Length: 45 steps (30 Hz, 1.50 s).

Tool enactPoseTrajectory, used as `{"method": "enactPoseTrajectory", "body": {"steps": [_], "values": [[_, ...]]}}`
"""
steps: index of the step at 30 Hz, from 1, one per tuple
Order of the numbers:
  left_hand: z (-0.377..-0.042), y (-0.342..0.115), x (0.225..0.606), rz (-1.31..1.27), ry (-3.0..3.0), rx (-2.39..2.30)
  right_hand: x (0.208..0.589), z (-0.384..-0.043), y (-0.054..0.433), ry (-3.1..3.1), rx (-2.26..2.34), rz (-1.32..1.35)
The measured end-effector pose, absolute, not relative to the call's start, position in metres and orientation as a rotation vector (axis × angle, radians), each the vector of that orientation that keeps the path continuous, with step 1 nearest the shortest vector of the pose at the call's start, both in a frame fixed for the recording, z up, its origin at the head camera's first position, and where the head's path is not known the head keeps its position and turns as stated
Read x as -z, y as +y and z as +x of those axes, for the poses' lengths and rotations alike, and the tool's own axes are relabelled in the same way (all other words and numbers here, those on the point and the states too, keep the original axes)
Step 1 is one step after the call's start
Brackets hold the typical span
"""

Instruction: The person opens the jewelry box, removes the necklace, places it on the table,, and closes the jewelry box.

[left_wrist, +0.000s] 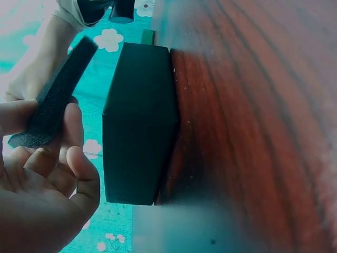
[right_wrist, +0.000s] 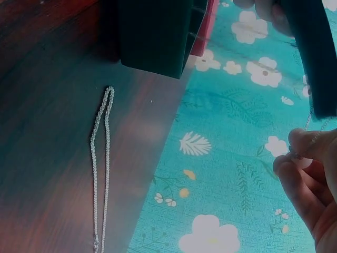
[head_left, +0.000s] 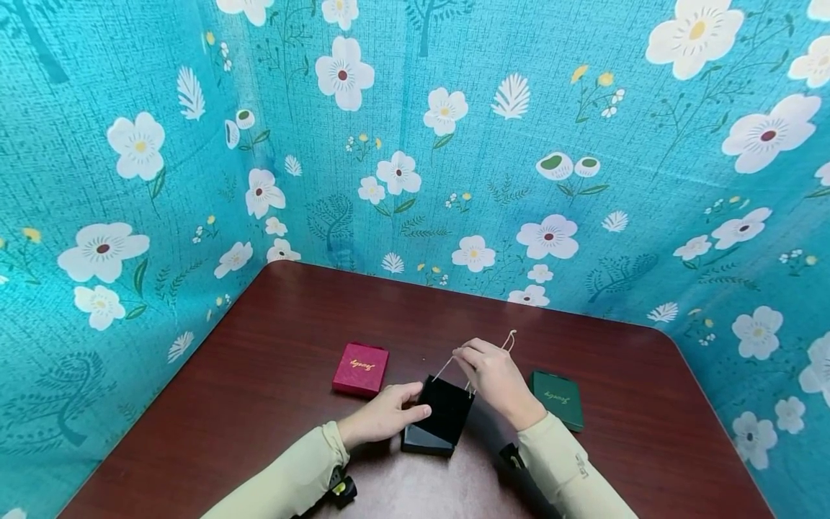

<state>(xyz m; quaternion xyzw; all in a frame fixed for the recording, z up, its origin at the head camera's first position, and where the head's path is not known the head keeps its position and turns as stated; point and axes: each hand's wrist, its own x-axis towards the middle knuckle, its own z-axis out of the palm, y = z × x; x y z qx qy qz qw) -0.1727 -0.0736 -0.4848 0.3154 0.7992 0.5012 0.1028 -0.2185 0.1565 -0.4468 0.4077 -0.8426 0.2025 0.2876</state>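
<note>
A black foam-like jewellery pad (head_left: 449,407) is tilted above an open black box (head_left: 428,442) on the table. My left hand (head_left: 387,413) pinches the pad between thumb and fingers at its left edge; the left wrist view shows the pad (left_wrist: 58,92) apart from the box (left_wrist: 138,124). With thumb and fingertips, my right hand (head_left: 496,376) pinches a thin chain necklace (right_wrist: 308,120) that runs to the pad's far edge. A second, thicker silver chain (right_wrist: 95,174) lies looped on the table beyond the right hand.
A red box (head_left: 361,370) with gold lettering sits left of the hands. On the right is a dark green box (head_left: 558,400), partly behind the right forearm. The brown wooden table (head_left: 272,404) meets a blue flowered cloth (head_left: 415,216) at its back and sides.
</note>
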Motion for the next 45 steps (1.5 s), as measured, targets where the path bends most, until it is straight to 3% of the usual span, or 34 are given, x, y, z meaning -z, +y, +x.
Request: {"method": "enactPoseTrajectory", "body": {"steps": [45], "values": [[-0.172, -0.075, 0.488, 0.974, 2.383, -1.455, 0.449, -0.230, 0.184, -2.234, -0.483, 0.965]]}}
